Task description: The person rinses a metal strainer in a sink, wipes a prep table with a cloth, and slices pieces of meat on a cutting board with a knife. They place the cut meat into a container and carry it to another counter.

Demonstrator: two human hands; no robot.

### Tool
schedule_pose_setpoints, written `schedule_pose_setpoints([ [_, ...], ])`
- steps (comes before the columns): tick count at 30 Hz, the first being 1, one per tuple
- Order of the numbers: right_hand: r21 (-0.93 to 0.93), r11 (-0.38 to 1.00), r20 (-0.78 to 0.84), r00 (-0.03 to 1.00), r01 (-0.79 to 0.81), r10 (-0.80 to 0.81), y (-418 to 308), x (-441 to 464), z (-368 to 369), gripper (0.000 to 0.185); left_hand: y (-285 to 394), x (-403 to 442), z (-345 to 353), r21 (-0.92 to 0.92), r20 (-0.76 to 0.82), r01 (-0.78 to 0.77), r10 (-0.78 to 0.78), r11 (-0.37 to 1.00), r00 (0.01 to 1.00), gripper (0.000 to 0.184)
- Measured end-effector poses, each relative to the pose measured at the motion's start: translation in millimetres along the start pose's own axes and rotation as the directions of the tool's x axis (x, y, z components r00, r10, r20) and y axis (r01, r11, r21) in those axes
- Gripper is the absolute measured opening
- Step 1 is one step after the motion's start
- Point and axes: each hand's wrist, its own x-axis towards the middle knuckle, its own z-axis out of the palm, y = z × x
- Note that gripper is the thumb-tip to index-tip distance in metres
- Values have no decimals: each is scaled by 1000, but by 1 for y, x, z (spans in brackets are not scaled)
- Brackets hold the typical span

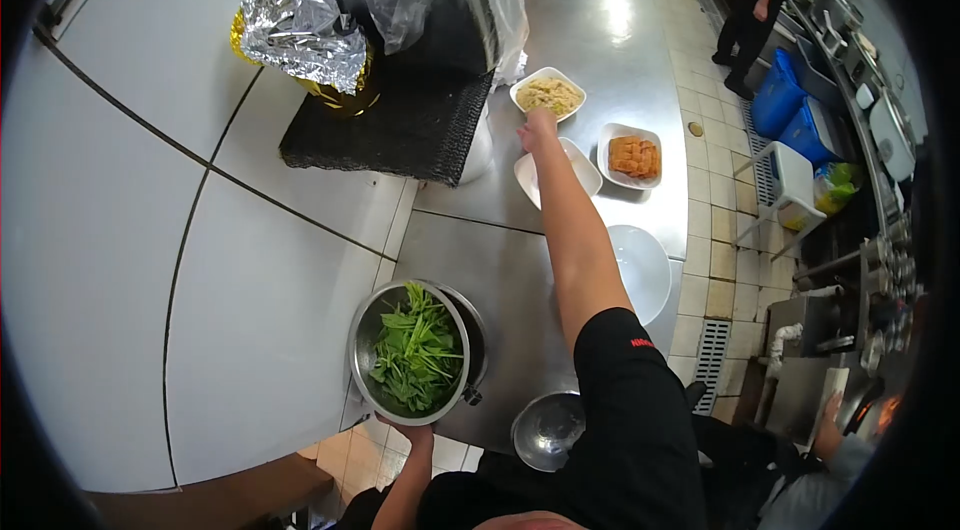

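Note:
My left hand [412,428] grips the lower rim of a steel bowl [455,305] filled with leafy greens [415,350], which sits at the counter's left edge. My right arm stretches far forward over the counter. At its end, my right hand [537,130] has curled fingers, partly hidden, at the near rim of a square white dish [549,93] of pale, shredded-looking food. Just below that hand lies another white dish [527,180], partly covered by my forearm. Beside it, a square white dish [630,155] holds sliced, golden-brown fried food.
A large white bowl [645,275] and a steel bowl [540,430] flank my right arm. At the back left, a foil-covered container [305,40] stands on a black mat beside a plastic-wrapped appliance [430,0]. Across the aisle are a person [775,0], blue bins [785,100] and a stool [790,175].

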Motion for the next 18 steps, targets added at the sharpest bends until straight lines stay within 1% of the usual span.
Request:
schedule_pose_setpoints([
  [1, -45, 998, -111, 993, 34, -39, -4, -16, 6, 45, -9, -3, 3, 81, -1, -55, 56, 995, 998, 67],
  [2, -231, 965, -168, 971, 127, -168, 4, -8, 7, 40, -17, -6, 4, 114, -1, -75, 75, 991, 997, 68],
  [3, -413, 888, -200, 932, 201, -303, 17, 13, 4, 36, -17, -6, 5, 128, -2, -70, 70, 989, 998, 69],
  [4, -581, 773, -201, 874, 257, -441, 17, 19, 5, 34, -16, -6, 6, 132, 0, -53, 53, 990, 999, 69],
  [7, -392, 887, -354, 850, 244, -390, 27, 27, 14, 30, -8, -4, 8, 120, 2, 18, -18, 993, 1000, 71],
  [8, -619, 767, -329, 832, 168, -448, 31, 43, 15, 29, -7, -4, 7, 123, 6, 35, -36, 992, 999, 72],
  [9, -802, 593, -289, 819, 76, -496, 47, 89, 9, 28, -4, -4, 7, 129, 9, 46, -47, 991, 999, 73],
  [10, -911, 408, -196, 818, 51, -540, 44, 107, 3, 28, -1, -4, 6, 134, 15, 57, -60, 989, 998, 73],
  [11, -979, 205, -101, 809, 24, -579, 41, 123, -3, 28, 1, -3, 6, 135, 20, 71, -74, 988, 997, 74],
  [12, -997, 28, 42, 801, 73, -598, 27, 123, -8, 29, 1, -3, 4, 139, 19, 79, -83, 987, 996, 75],
  [13, -914, 320, 23, 820, 250, -572, 14, 119, -6, 30, 2, -3, 5, 138, 18, 84, -87, 987, 996, 75],
  [14, -719, 581, 5, 838, 383, -546, 1, 115, -3, 32, 3, -4, 4, 140, 18, 90, -94, 986, 995, 76],
  [15, 25, 924, -78, 922, 382, -379, -18, 109, 6, 35, 4, -4, 3, 144, 17, 94, -97, 985, 995, 77],
  [17, 146, 949, 59, 955, 280, -291, -67, 102, 14, 41, 4, -8, 3, 154, 21, 95, -99, 984, 995, 78],
  [18, 123, 936, 152, 926, 330, -346, -78, 83, 15, 44, 5, -8, 3, 155, 25, 97, -102, 983, 994, 79],
])
